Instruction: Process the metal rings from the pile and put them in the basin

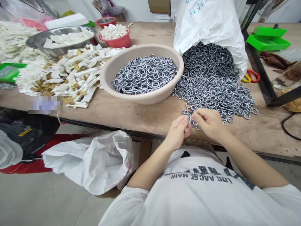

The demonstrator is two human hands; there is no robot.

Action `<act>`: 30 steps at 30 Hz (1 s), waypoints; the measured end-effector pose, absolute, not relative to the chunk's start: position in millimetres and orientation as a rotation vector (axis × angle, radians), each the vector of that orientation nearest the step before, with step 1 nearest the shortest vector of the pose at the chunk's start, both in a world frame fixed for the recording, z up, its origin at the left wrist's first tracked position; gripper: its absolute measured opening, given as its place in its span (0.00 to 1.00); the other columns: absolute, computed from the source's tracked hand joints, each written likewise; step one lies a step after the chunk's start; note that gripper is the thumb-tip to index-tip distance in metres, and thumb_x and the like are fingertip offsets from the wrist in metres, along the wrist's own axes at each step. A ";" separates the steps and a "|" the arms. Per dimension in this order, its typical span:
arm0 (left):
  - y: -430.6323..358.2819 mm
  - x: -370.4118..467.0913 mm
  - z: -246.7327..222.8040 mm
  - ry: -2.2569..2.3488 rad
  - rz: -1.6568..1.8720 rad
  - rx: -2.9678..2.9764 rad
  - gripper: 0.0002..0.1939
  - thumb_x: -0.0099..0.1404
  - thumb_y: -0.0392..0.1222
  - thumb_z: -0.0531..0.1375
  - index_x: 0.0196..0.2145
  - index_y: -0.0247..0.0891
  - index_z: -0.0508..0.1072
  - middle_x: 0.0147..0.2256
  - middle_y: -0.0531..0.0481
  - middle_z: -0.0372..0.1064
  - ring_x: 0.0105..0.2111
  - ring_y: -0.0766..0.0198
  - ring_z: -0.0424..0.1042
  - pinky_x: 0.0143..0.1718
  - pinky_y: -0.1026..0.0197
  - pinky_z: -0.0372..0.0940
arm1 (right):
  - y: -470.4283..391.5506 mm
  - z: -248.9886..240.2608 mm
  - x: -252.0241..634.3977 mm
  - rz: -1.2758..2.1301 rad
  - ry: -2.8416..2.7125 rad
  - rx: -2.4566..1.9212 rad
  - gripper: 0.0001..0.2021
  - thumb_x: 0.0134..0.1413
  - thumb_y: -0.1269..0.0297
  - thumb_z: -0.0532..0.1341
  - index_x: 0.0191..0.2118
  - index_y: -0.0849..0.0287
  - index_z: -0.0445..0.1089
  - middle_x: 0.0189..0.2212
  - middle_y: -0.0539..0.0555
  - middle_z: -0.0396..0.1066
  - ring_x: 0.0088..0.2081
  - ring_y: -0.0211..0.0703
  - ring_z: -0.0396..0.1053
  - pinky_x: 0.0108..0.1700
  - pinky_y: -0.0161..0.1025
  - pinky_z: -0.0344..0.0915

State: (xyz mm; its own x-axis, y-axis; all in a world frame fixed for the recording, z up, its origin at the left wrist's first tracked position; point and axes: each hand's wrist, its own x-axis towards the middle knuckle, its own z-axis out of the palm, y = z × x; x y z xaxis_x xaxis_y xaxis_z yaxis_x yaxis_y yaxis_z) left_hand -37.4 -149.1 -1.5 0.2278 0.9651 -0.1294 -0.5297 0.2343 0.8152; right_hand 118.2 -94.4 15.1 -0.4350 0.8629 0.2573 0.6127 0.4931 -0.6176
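Close to the table's front edge, my left hand (180, 130) pinches a grey ring (190, 119) between thumb and fingers. My right hand (209, 123) is closed too, its thumb and finger right beside that ring; whatever lies in its grip is hidden. Behind both hands spreads a heap of loose grey rings (211, 91), pouring from the mouth of a white sack (211, 25) lying on its side. Left of the heap stands a beige basin (141, 98) holding many more such rings.
White and gold-coloured pieces (82, 72) are piled at the left, near a steel bowl (35, 45) and a red bowl (119, 41). Scissors (252, 76) lie by a black metal frame (261, 73), with green trays (268, 42) behind. Below the table edge, a white bag (94, 160) hangs open.
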 end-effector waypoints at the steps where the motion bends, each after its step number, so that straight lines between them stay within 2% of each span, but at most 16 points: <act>1: -152.0 -38.6 -2.0 0.728 1.127 0.757 0.24 0.62 0.59 0.64 0.25 0.37 0.61 0.19 0.60 0.50 0.16 0.77 0.46 0.18 0.69 0.43 | -86.6 12.5 119.5 0.604 -2.171 -1.297 0.24 0.67 0.46 0.50 0.27 0.57 0.68 0.22 0.49 0.67 0.27 0.39 0.63 0.32 0.36 0.52; 4: -155.3 -46.0 -4.8 0.750 1.118 0.787 0.23 0.63 0.58 0.63 0.25 0.36 0.64 0.19 0.58 0.54 0.17 0.76 0.50 0.19 0.69 0.46 | -63.3 6.7 120.2 0.524 -2.220 -1.475 0.25 0.67 0.44 0.49 0.31 0.56 0.72 0.24 0.50 0.70 0.28 0.41 0.66 0.31 0.37 0.52; 6: -152.1 -54.1 -7.8 0.803 1.195 0.780 0.21 0.64 0.57 0.62 0.27 0.35 0.67 0.21 0.55 0.62 0.18 0.76 0.54 0.20 0.69 0.48 | -51.3 4.9 115.3 0.374 -2.328 -1.497 0.22 0.65 0.44 0.52 0.37 0.54 0.74 0.32 0.52 0.75 0.33 0.44 0.69 0.32 0.38 0.53; 9: -144.4 -67.2 -12.5 0.887 1.276 0.762 0.18 0.63 0.55 0.65 0.32 0.34 0.73 0.26 0.50 0.71 0.18 0.76 0.60 0.20 0.69 0.52 | -37.6 2.3 101.2 0.186 -2.499 -1.516 0.18 0.60 0.46 0.59 0.44 0.53 0.75 0.43 0.56 0.76 0.40 0.49 0.72 0.35 0.39 0.56; 11: -140.4 -74.9 -15.3 0.927 1.304 0.732 0.18 0.60 0.53 0.67 0.39 0.34 0.76 0.27 0.50 0.73 0.19 0.75 0.62 0.20 0.70 0.55 | -28.8 -0.5 91.7 0.138 -2.581 -1.553 0.16 0.60 0.49 0.60 0.44 0.54 0.76 0.44 0.58 0.75 0.42 0.51 0.72 0.37 0.40 0.58; 14: -136.0 -84.4 -19.4 0.971 1.342 0.659 0.21 0.59 0.48 0.68 0.48 0.36 0.76 0.29 0.49 0.76 0.20 0.74 0.66 0.22 0.70 0.60 | -16.4 -2.3 84.9 0.121 -2.595 -1.591 0.14 0.62 0.54 0.58 0.40 0.56 0.77 0.44 0.60 0.75 0.41 0.51 0.72 0.38 0.42 0.59; 17: -131.3 -89.1 -22.6 0.984 1.344 0.568 0.16 0.60 0.47 0.65 0.43 0.34 0.76 0.34 0.46 0.77 0.24 0.70 0.72 0.23 0.68 0.67 | -14.2 3.1 89.8 0.282 -2.477 -1.503 0.13 0.61 0.56 0.58 0.36 0.58 0.76 0.39 0.58 0.75 0.38 0.48 0.70 0.37 0.40 0.59; 19: -128.3 -85.7 -22.6 0.975 1.314 0.526 0.16 0.61 0.49 0.63 0.41 0.33 0.75 0.36 0.45 0.77 0.26 0.68 0.73 0.23 0.66 0.68 | -24.1 8.6 96.3 0.579 -2.323 -1.361 0.12 0.61 0.56 0.59 0.35 0.58 0.74 0.32 0.54 0.74 0.33 0.43 0.68 0.34 0.39 0.58; 21: -126.3 -75.2 -21.0 0.956 1.279 0.522 0.19 0.62 0.53 0.62 0.41 0.34 0.74 0.37 0.44 0.76 0.26 0.67 0.73 0.21 0.67 0.67 | -42.6 11.6 101.5 0.907 -2.094 -1.197 0.12 0.61 0.55 0.59 0.35 0.57 0.72 0.28 0.51 0.72 0.29 0.40 0.65 0.33 0.37 0.59; 24: -124.5 -49.9 -18.7 0.904 1.251 0.569 0.23 0.61 0.58 0.63 0.42 0.35 0.72 0.34 0.48 0.73 0.24 0.70 0.70 0.17 0.69 0.60 | -73.6 6.1 103.9 1.179 -1.751 -1.051 0.12 0.59 0.52 0.61 0.37 0.56 0.71 0.30 0.50 0.72 0.30 0.40 0.67 0.34 0.38 0.64; 27: -118.9 -25.7 -21.2 0.887 1.267 0.623 0.22 0.60 0.60 0.65 0.38 0.38 0.70 0.29 0.54 0.66 0.21 0.73 0.65 0.15 0.71 0.54 | -87.5 -7.6 105.6 1.245 -1.616 -1.054 0.13 0.58 0.50 0.63 0.36 0.55 0.71 0.27 0.48 0.70 0.25 0.39 0.67 0.31 0.38 0.65; 30: -105.6 -13.5 -27.5 0.925 1.282 0.696 0.20 0.61 0.59 0.64 0.36 0.39 0.67 0.28 0.57 0.63 0.19 0.75 0.63 0.14 0.70 0.50 | -80.6 -18.0 112.5 1.111 -1.622 -1.124 0.13 0.57 0.52 0.64 0.36 0.57 0.72 0.28 0.48 0.70 0.29 0.39 0.67 0.35 0.38 0.65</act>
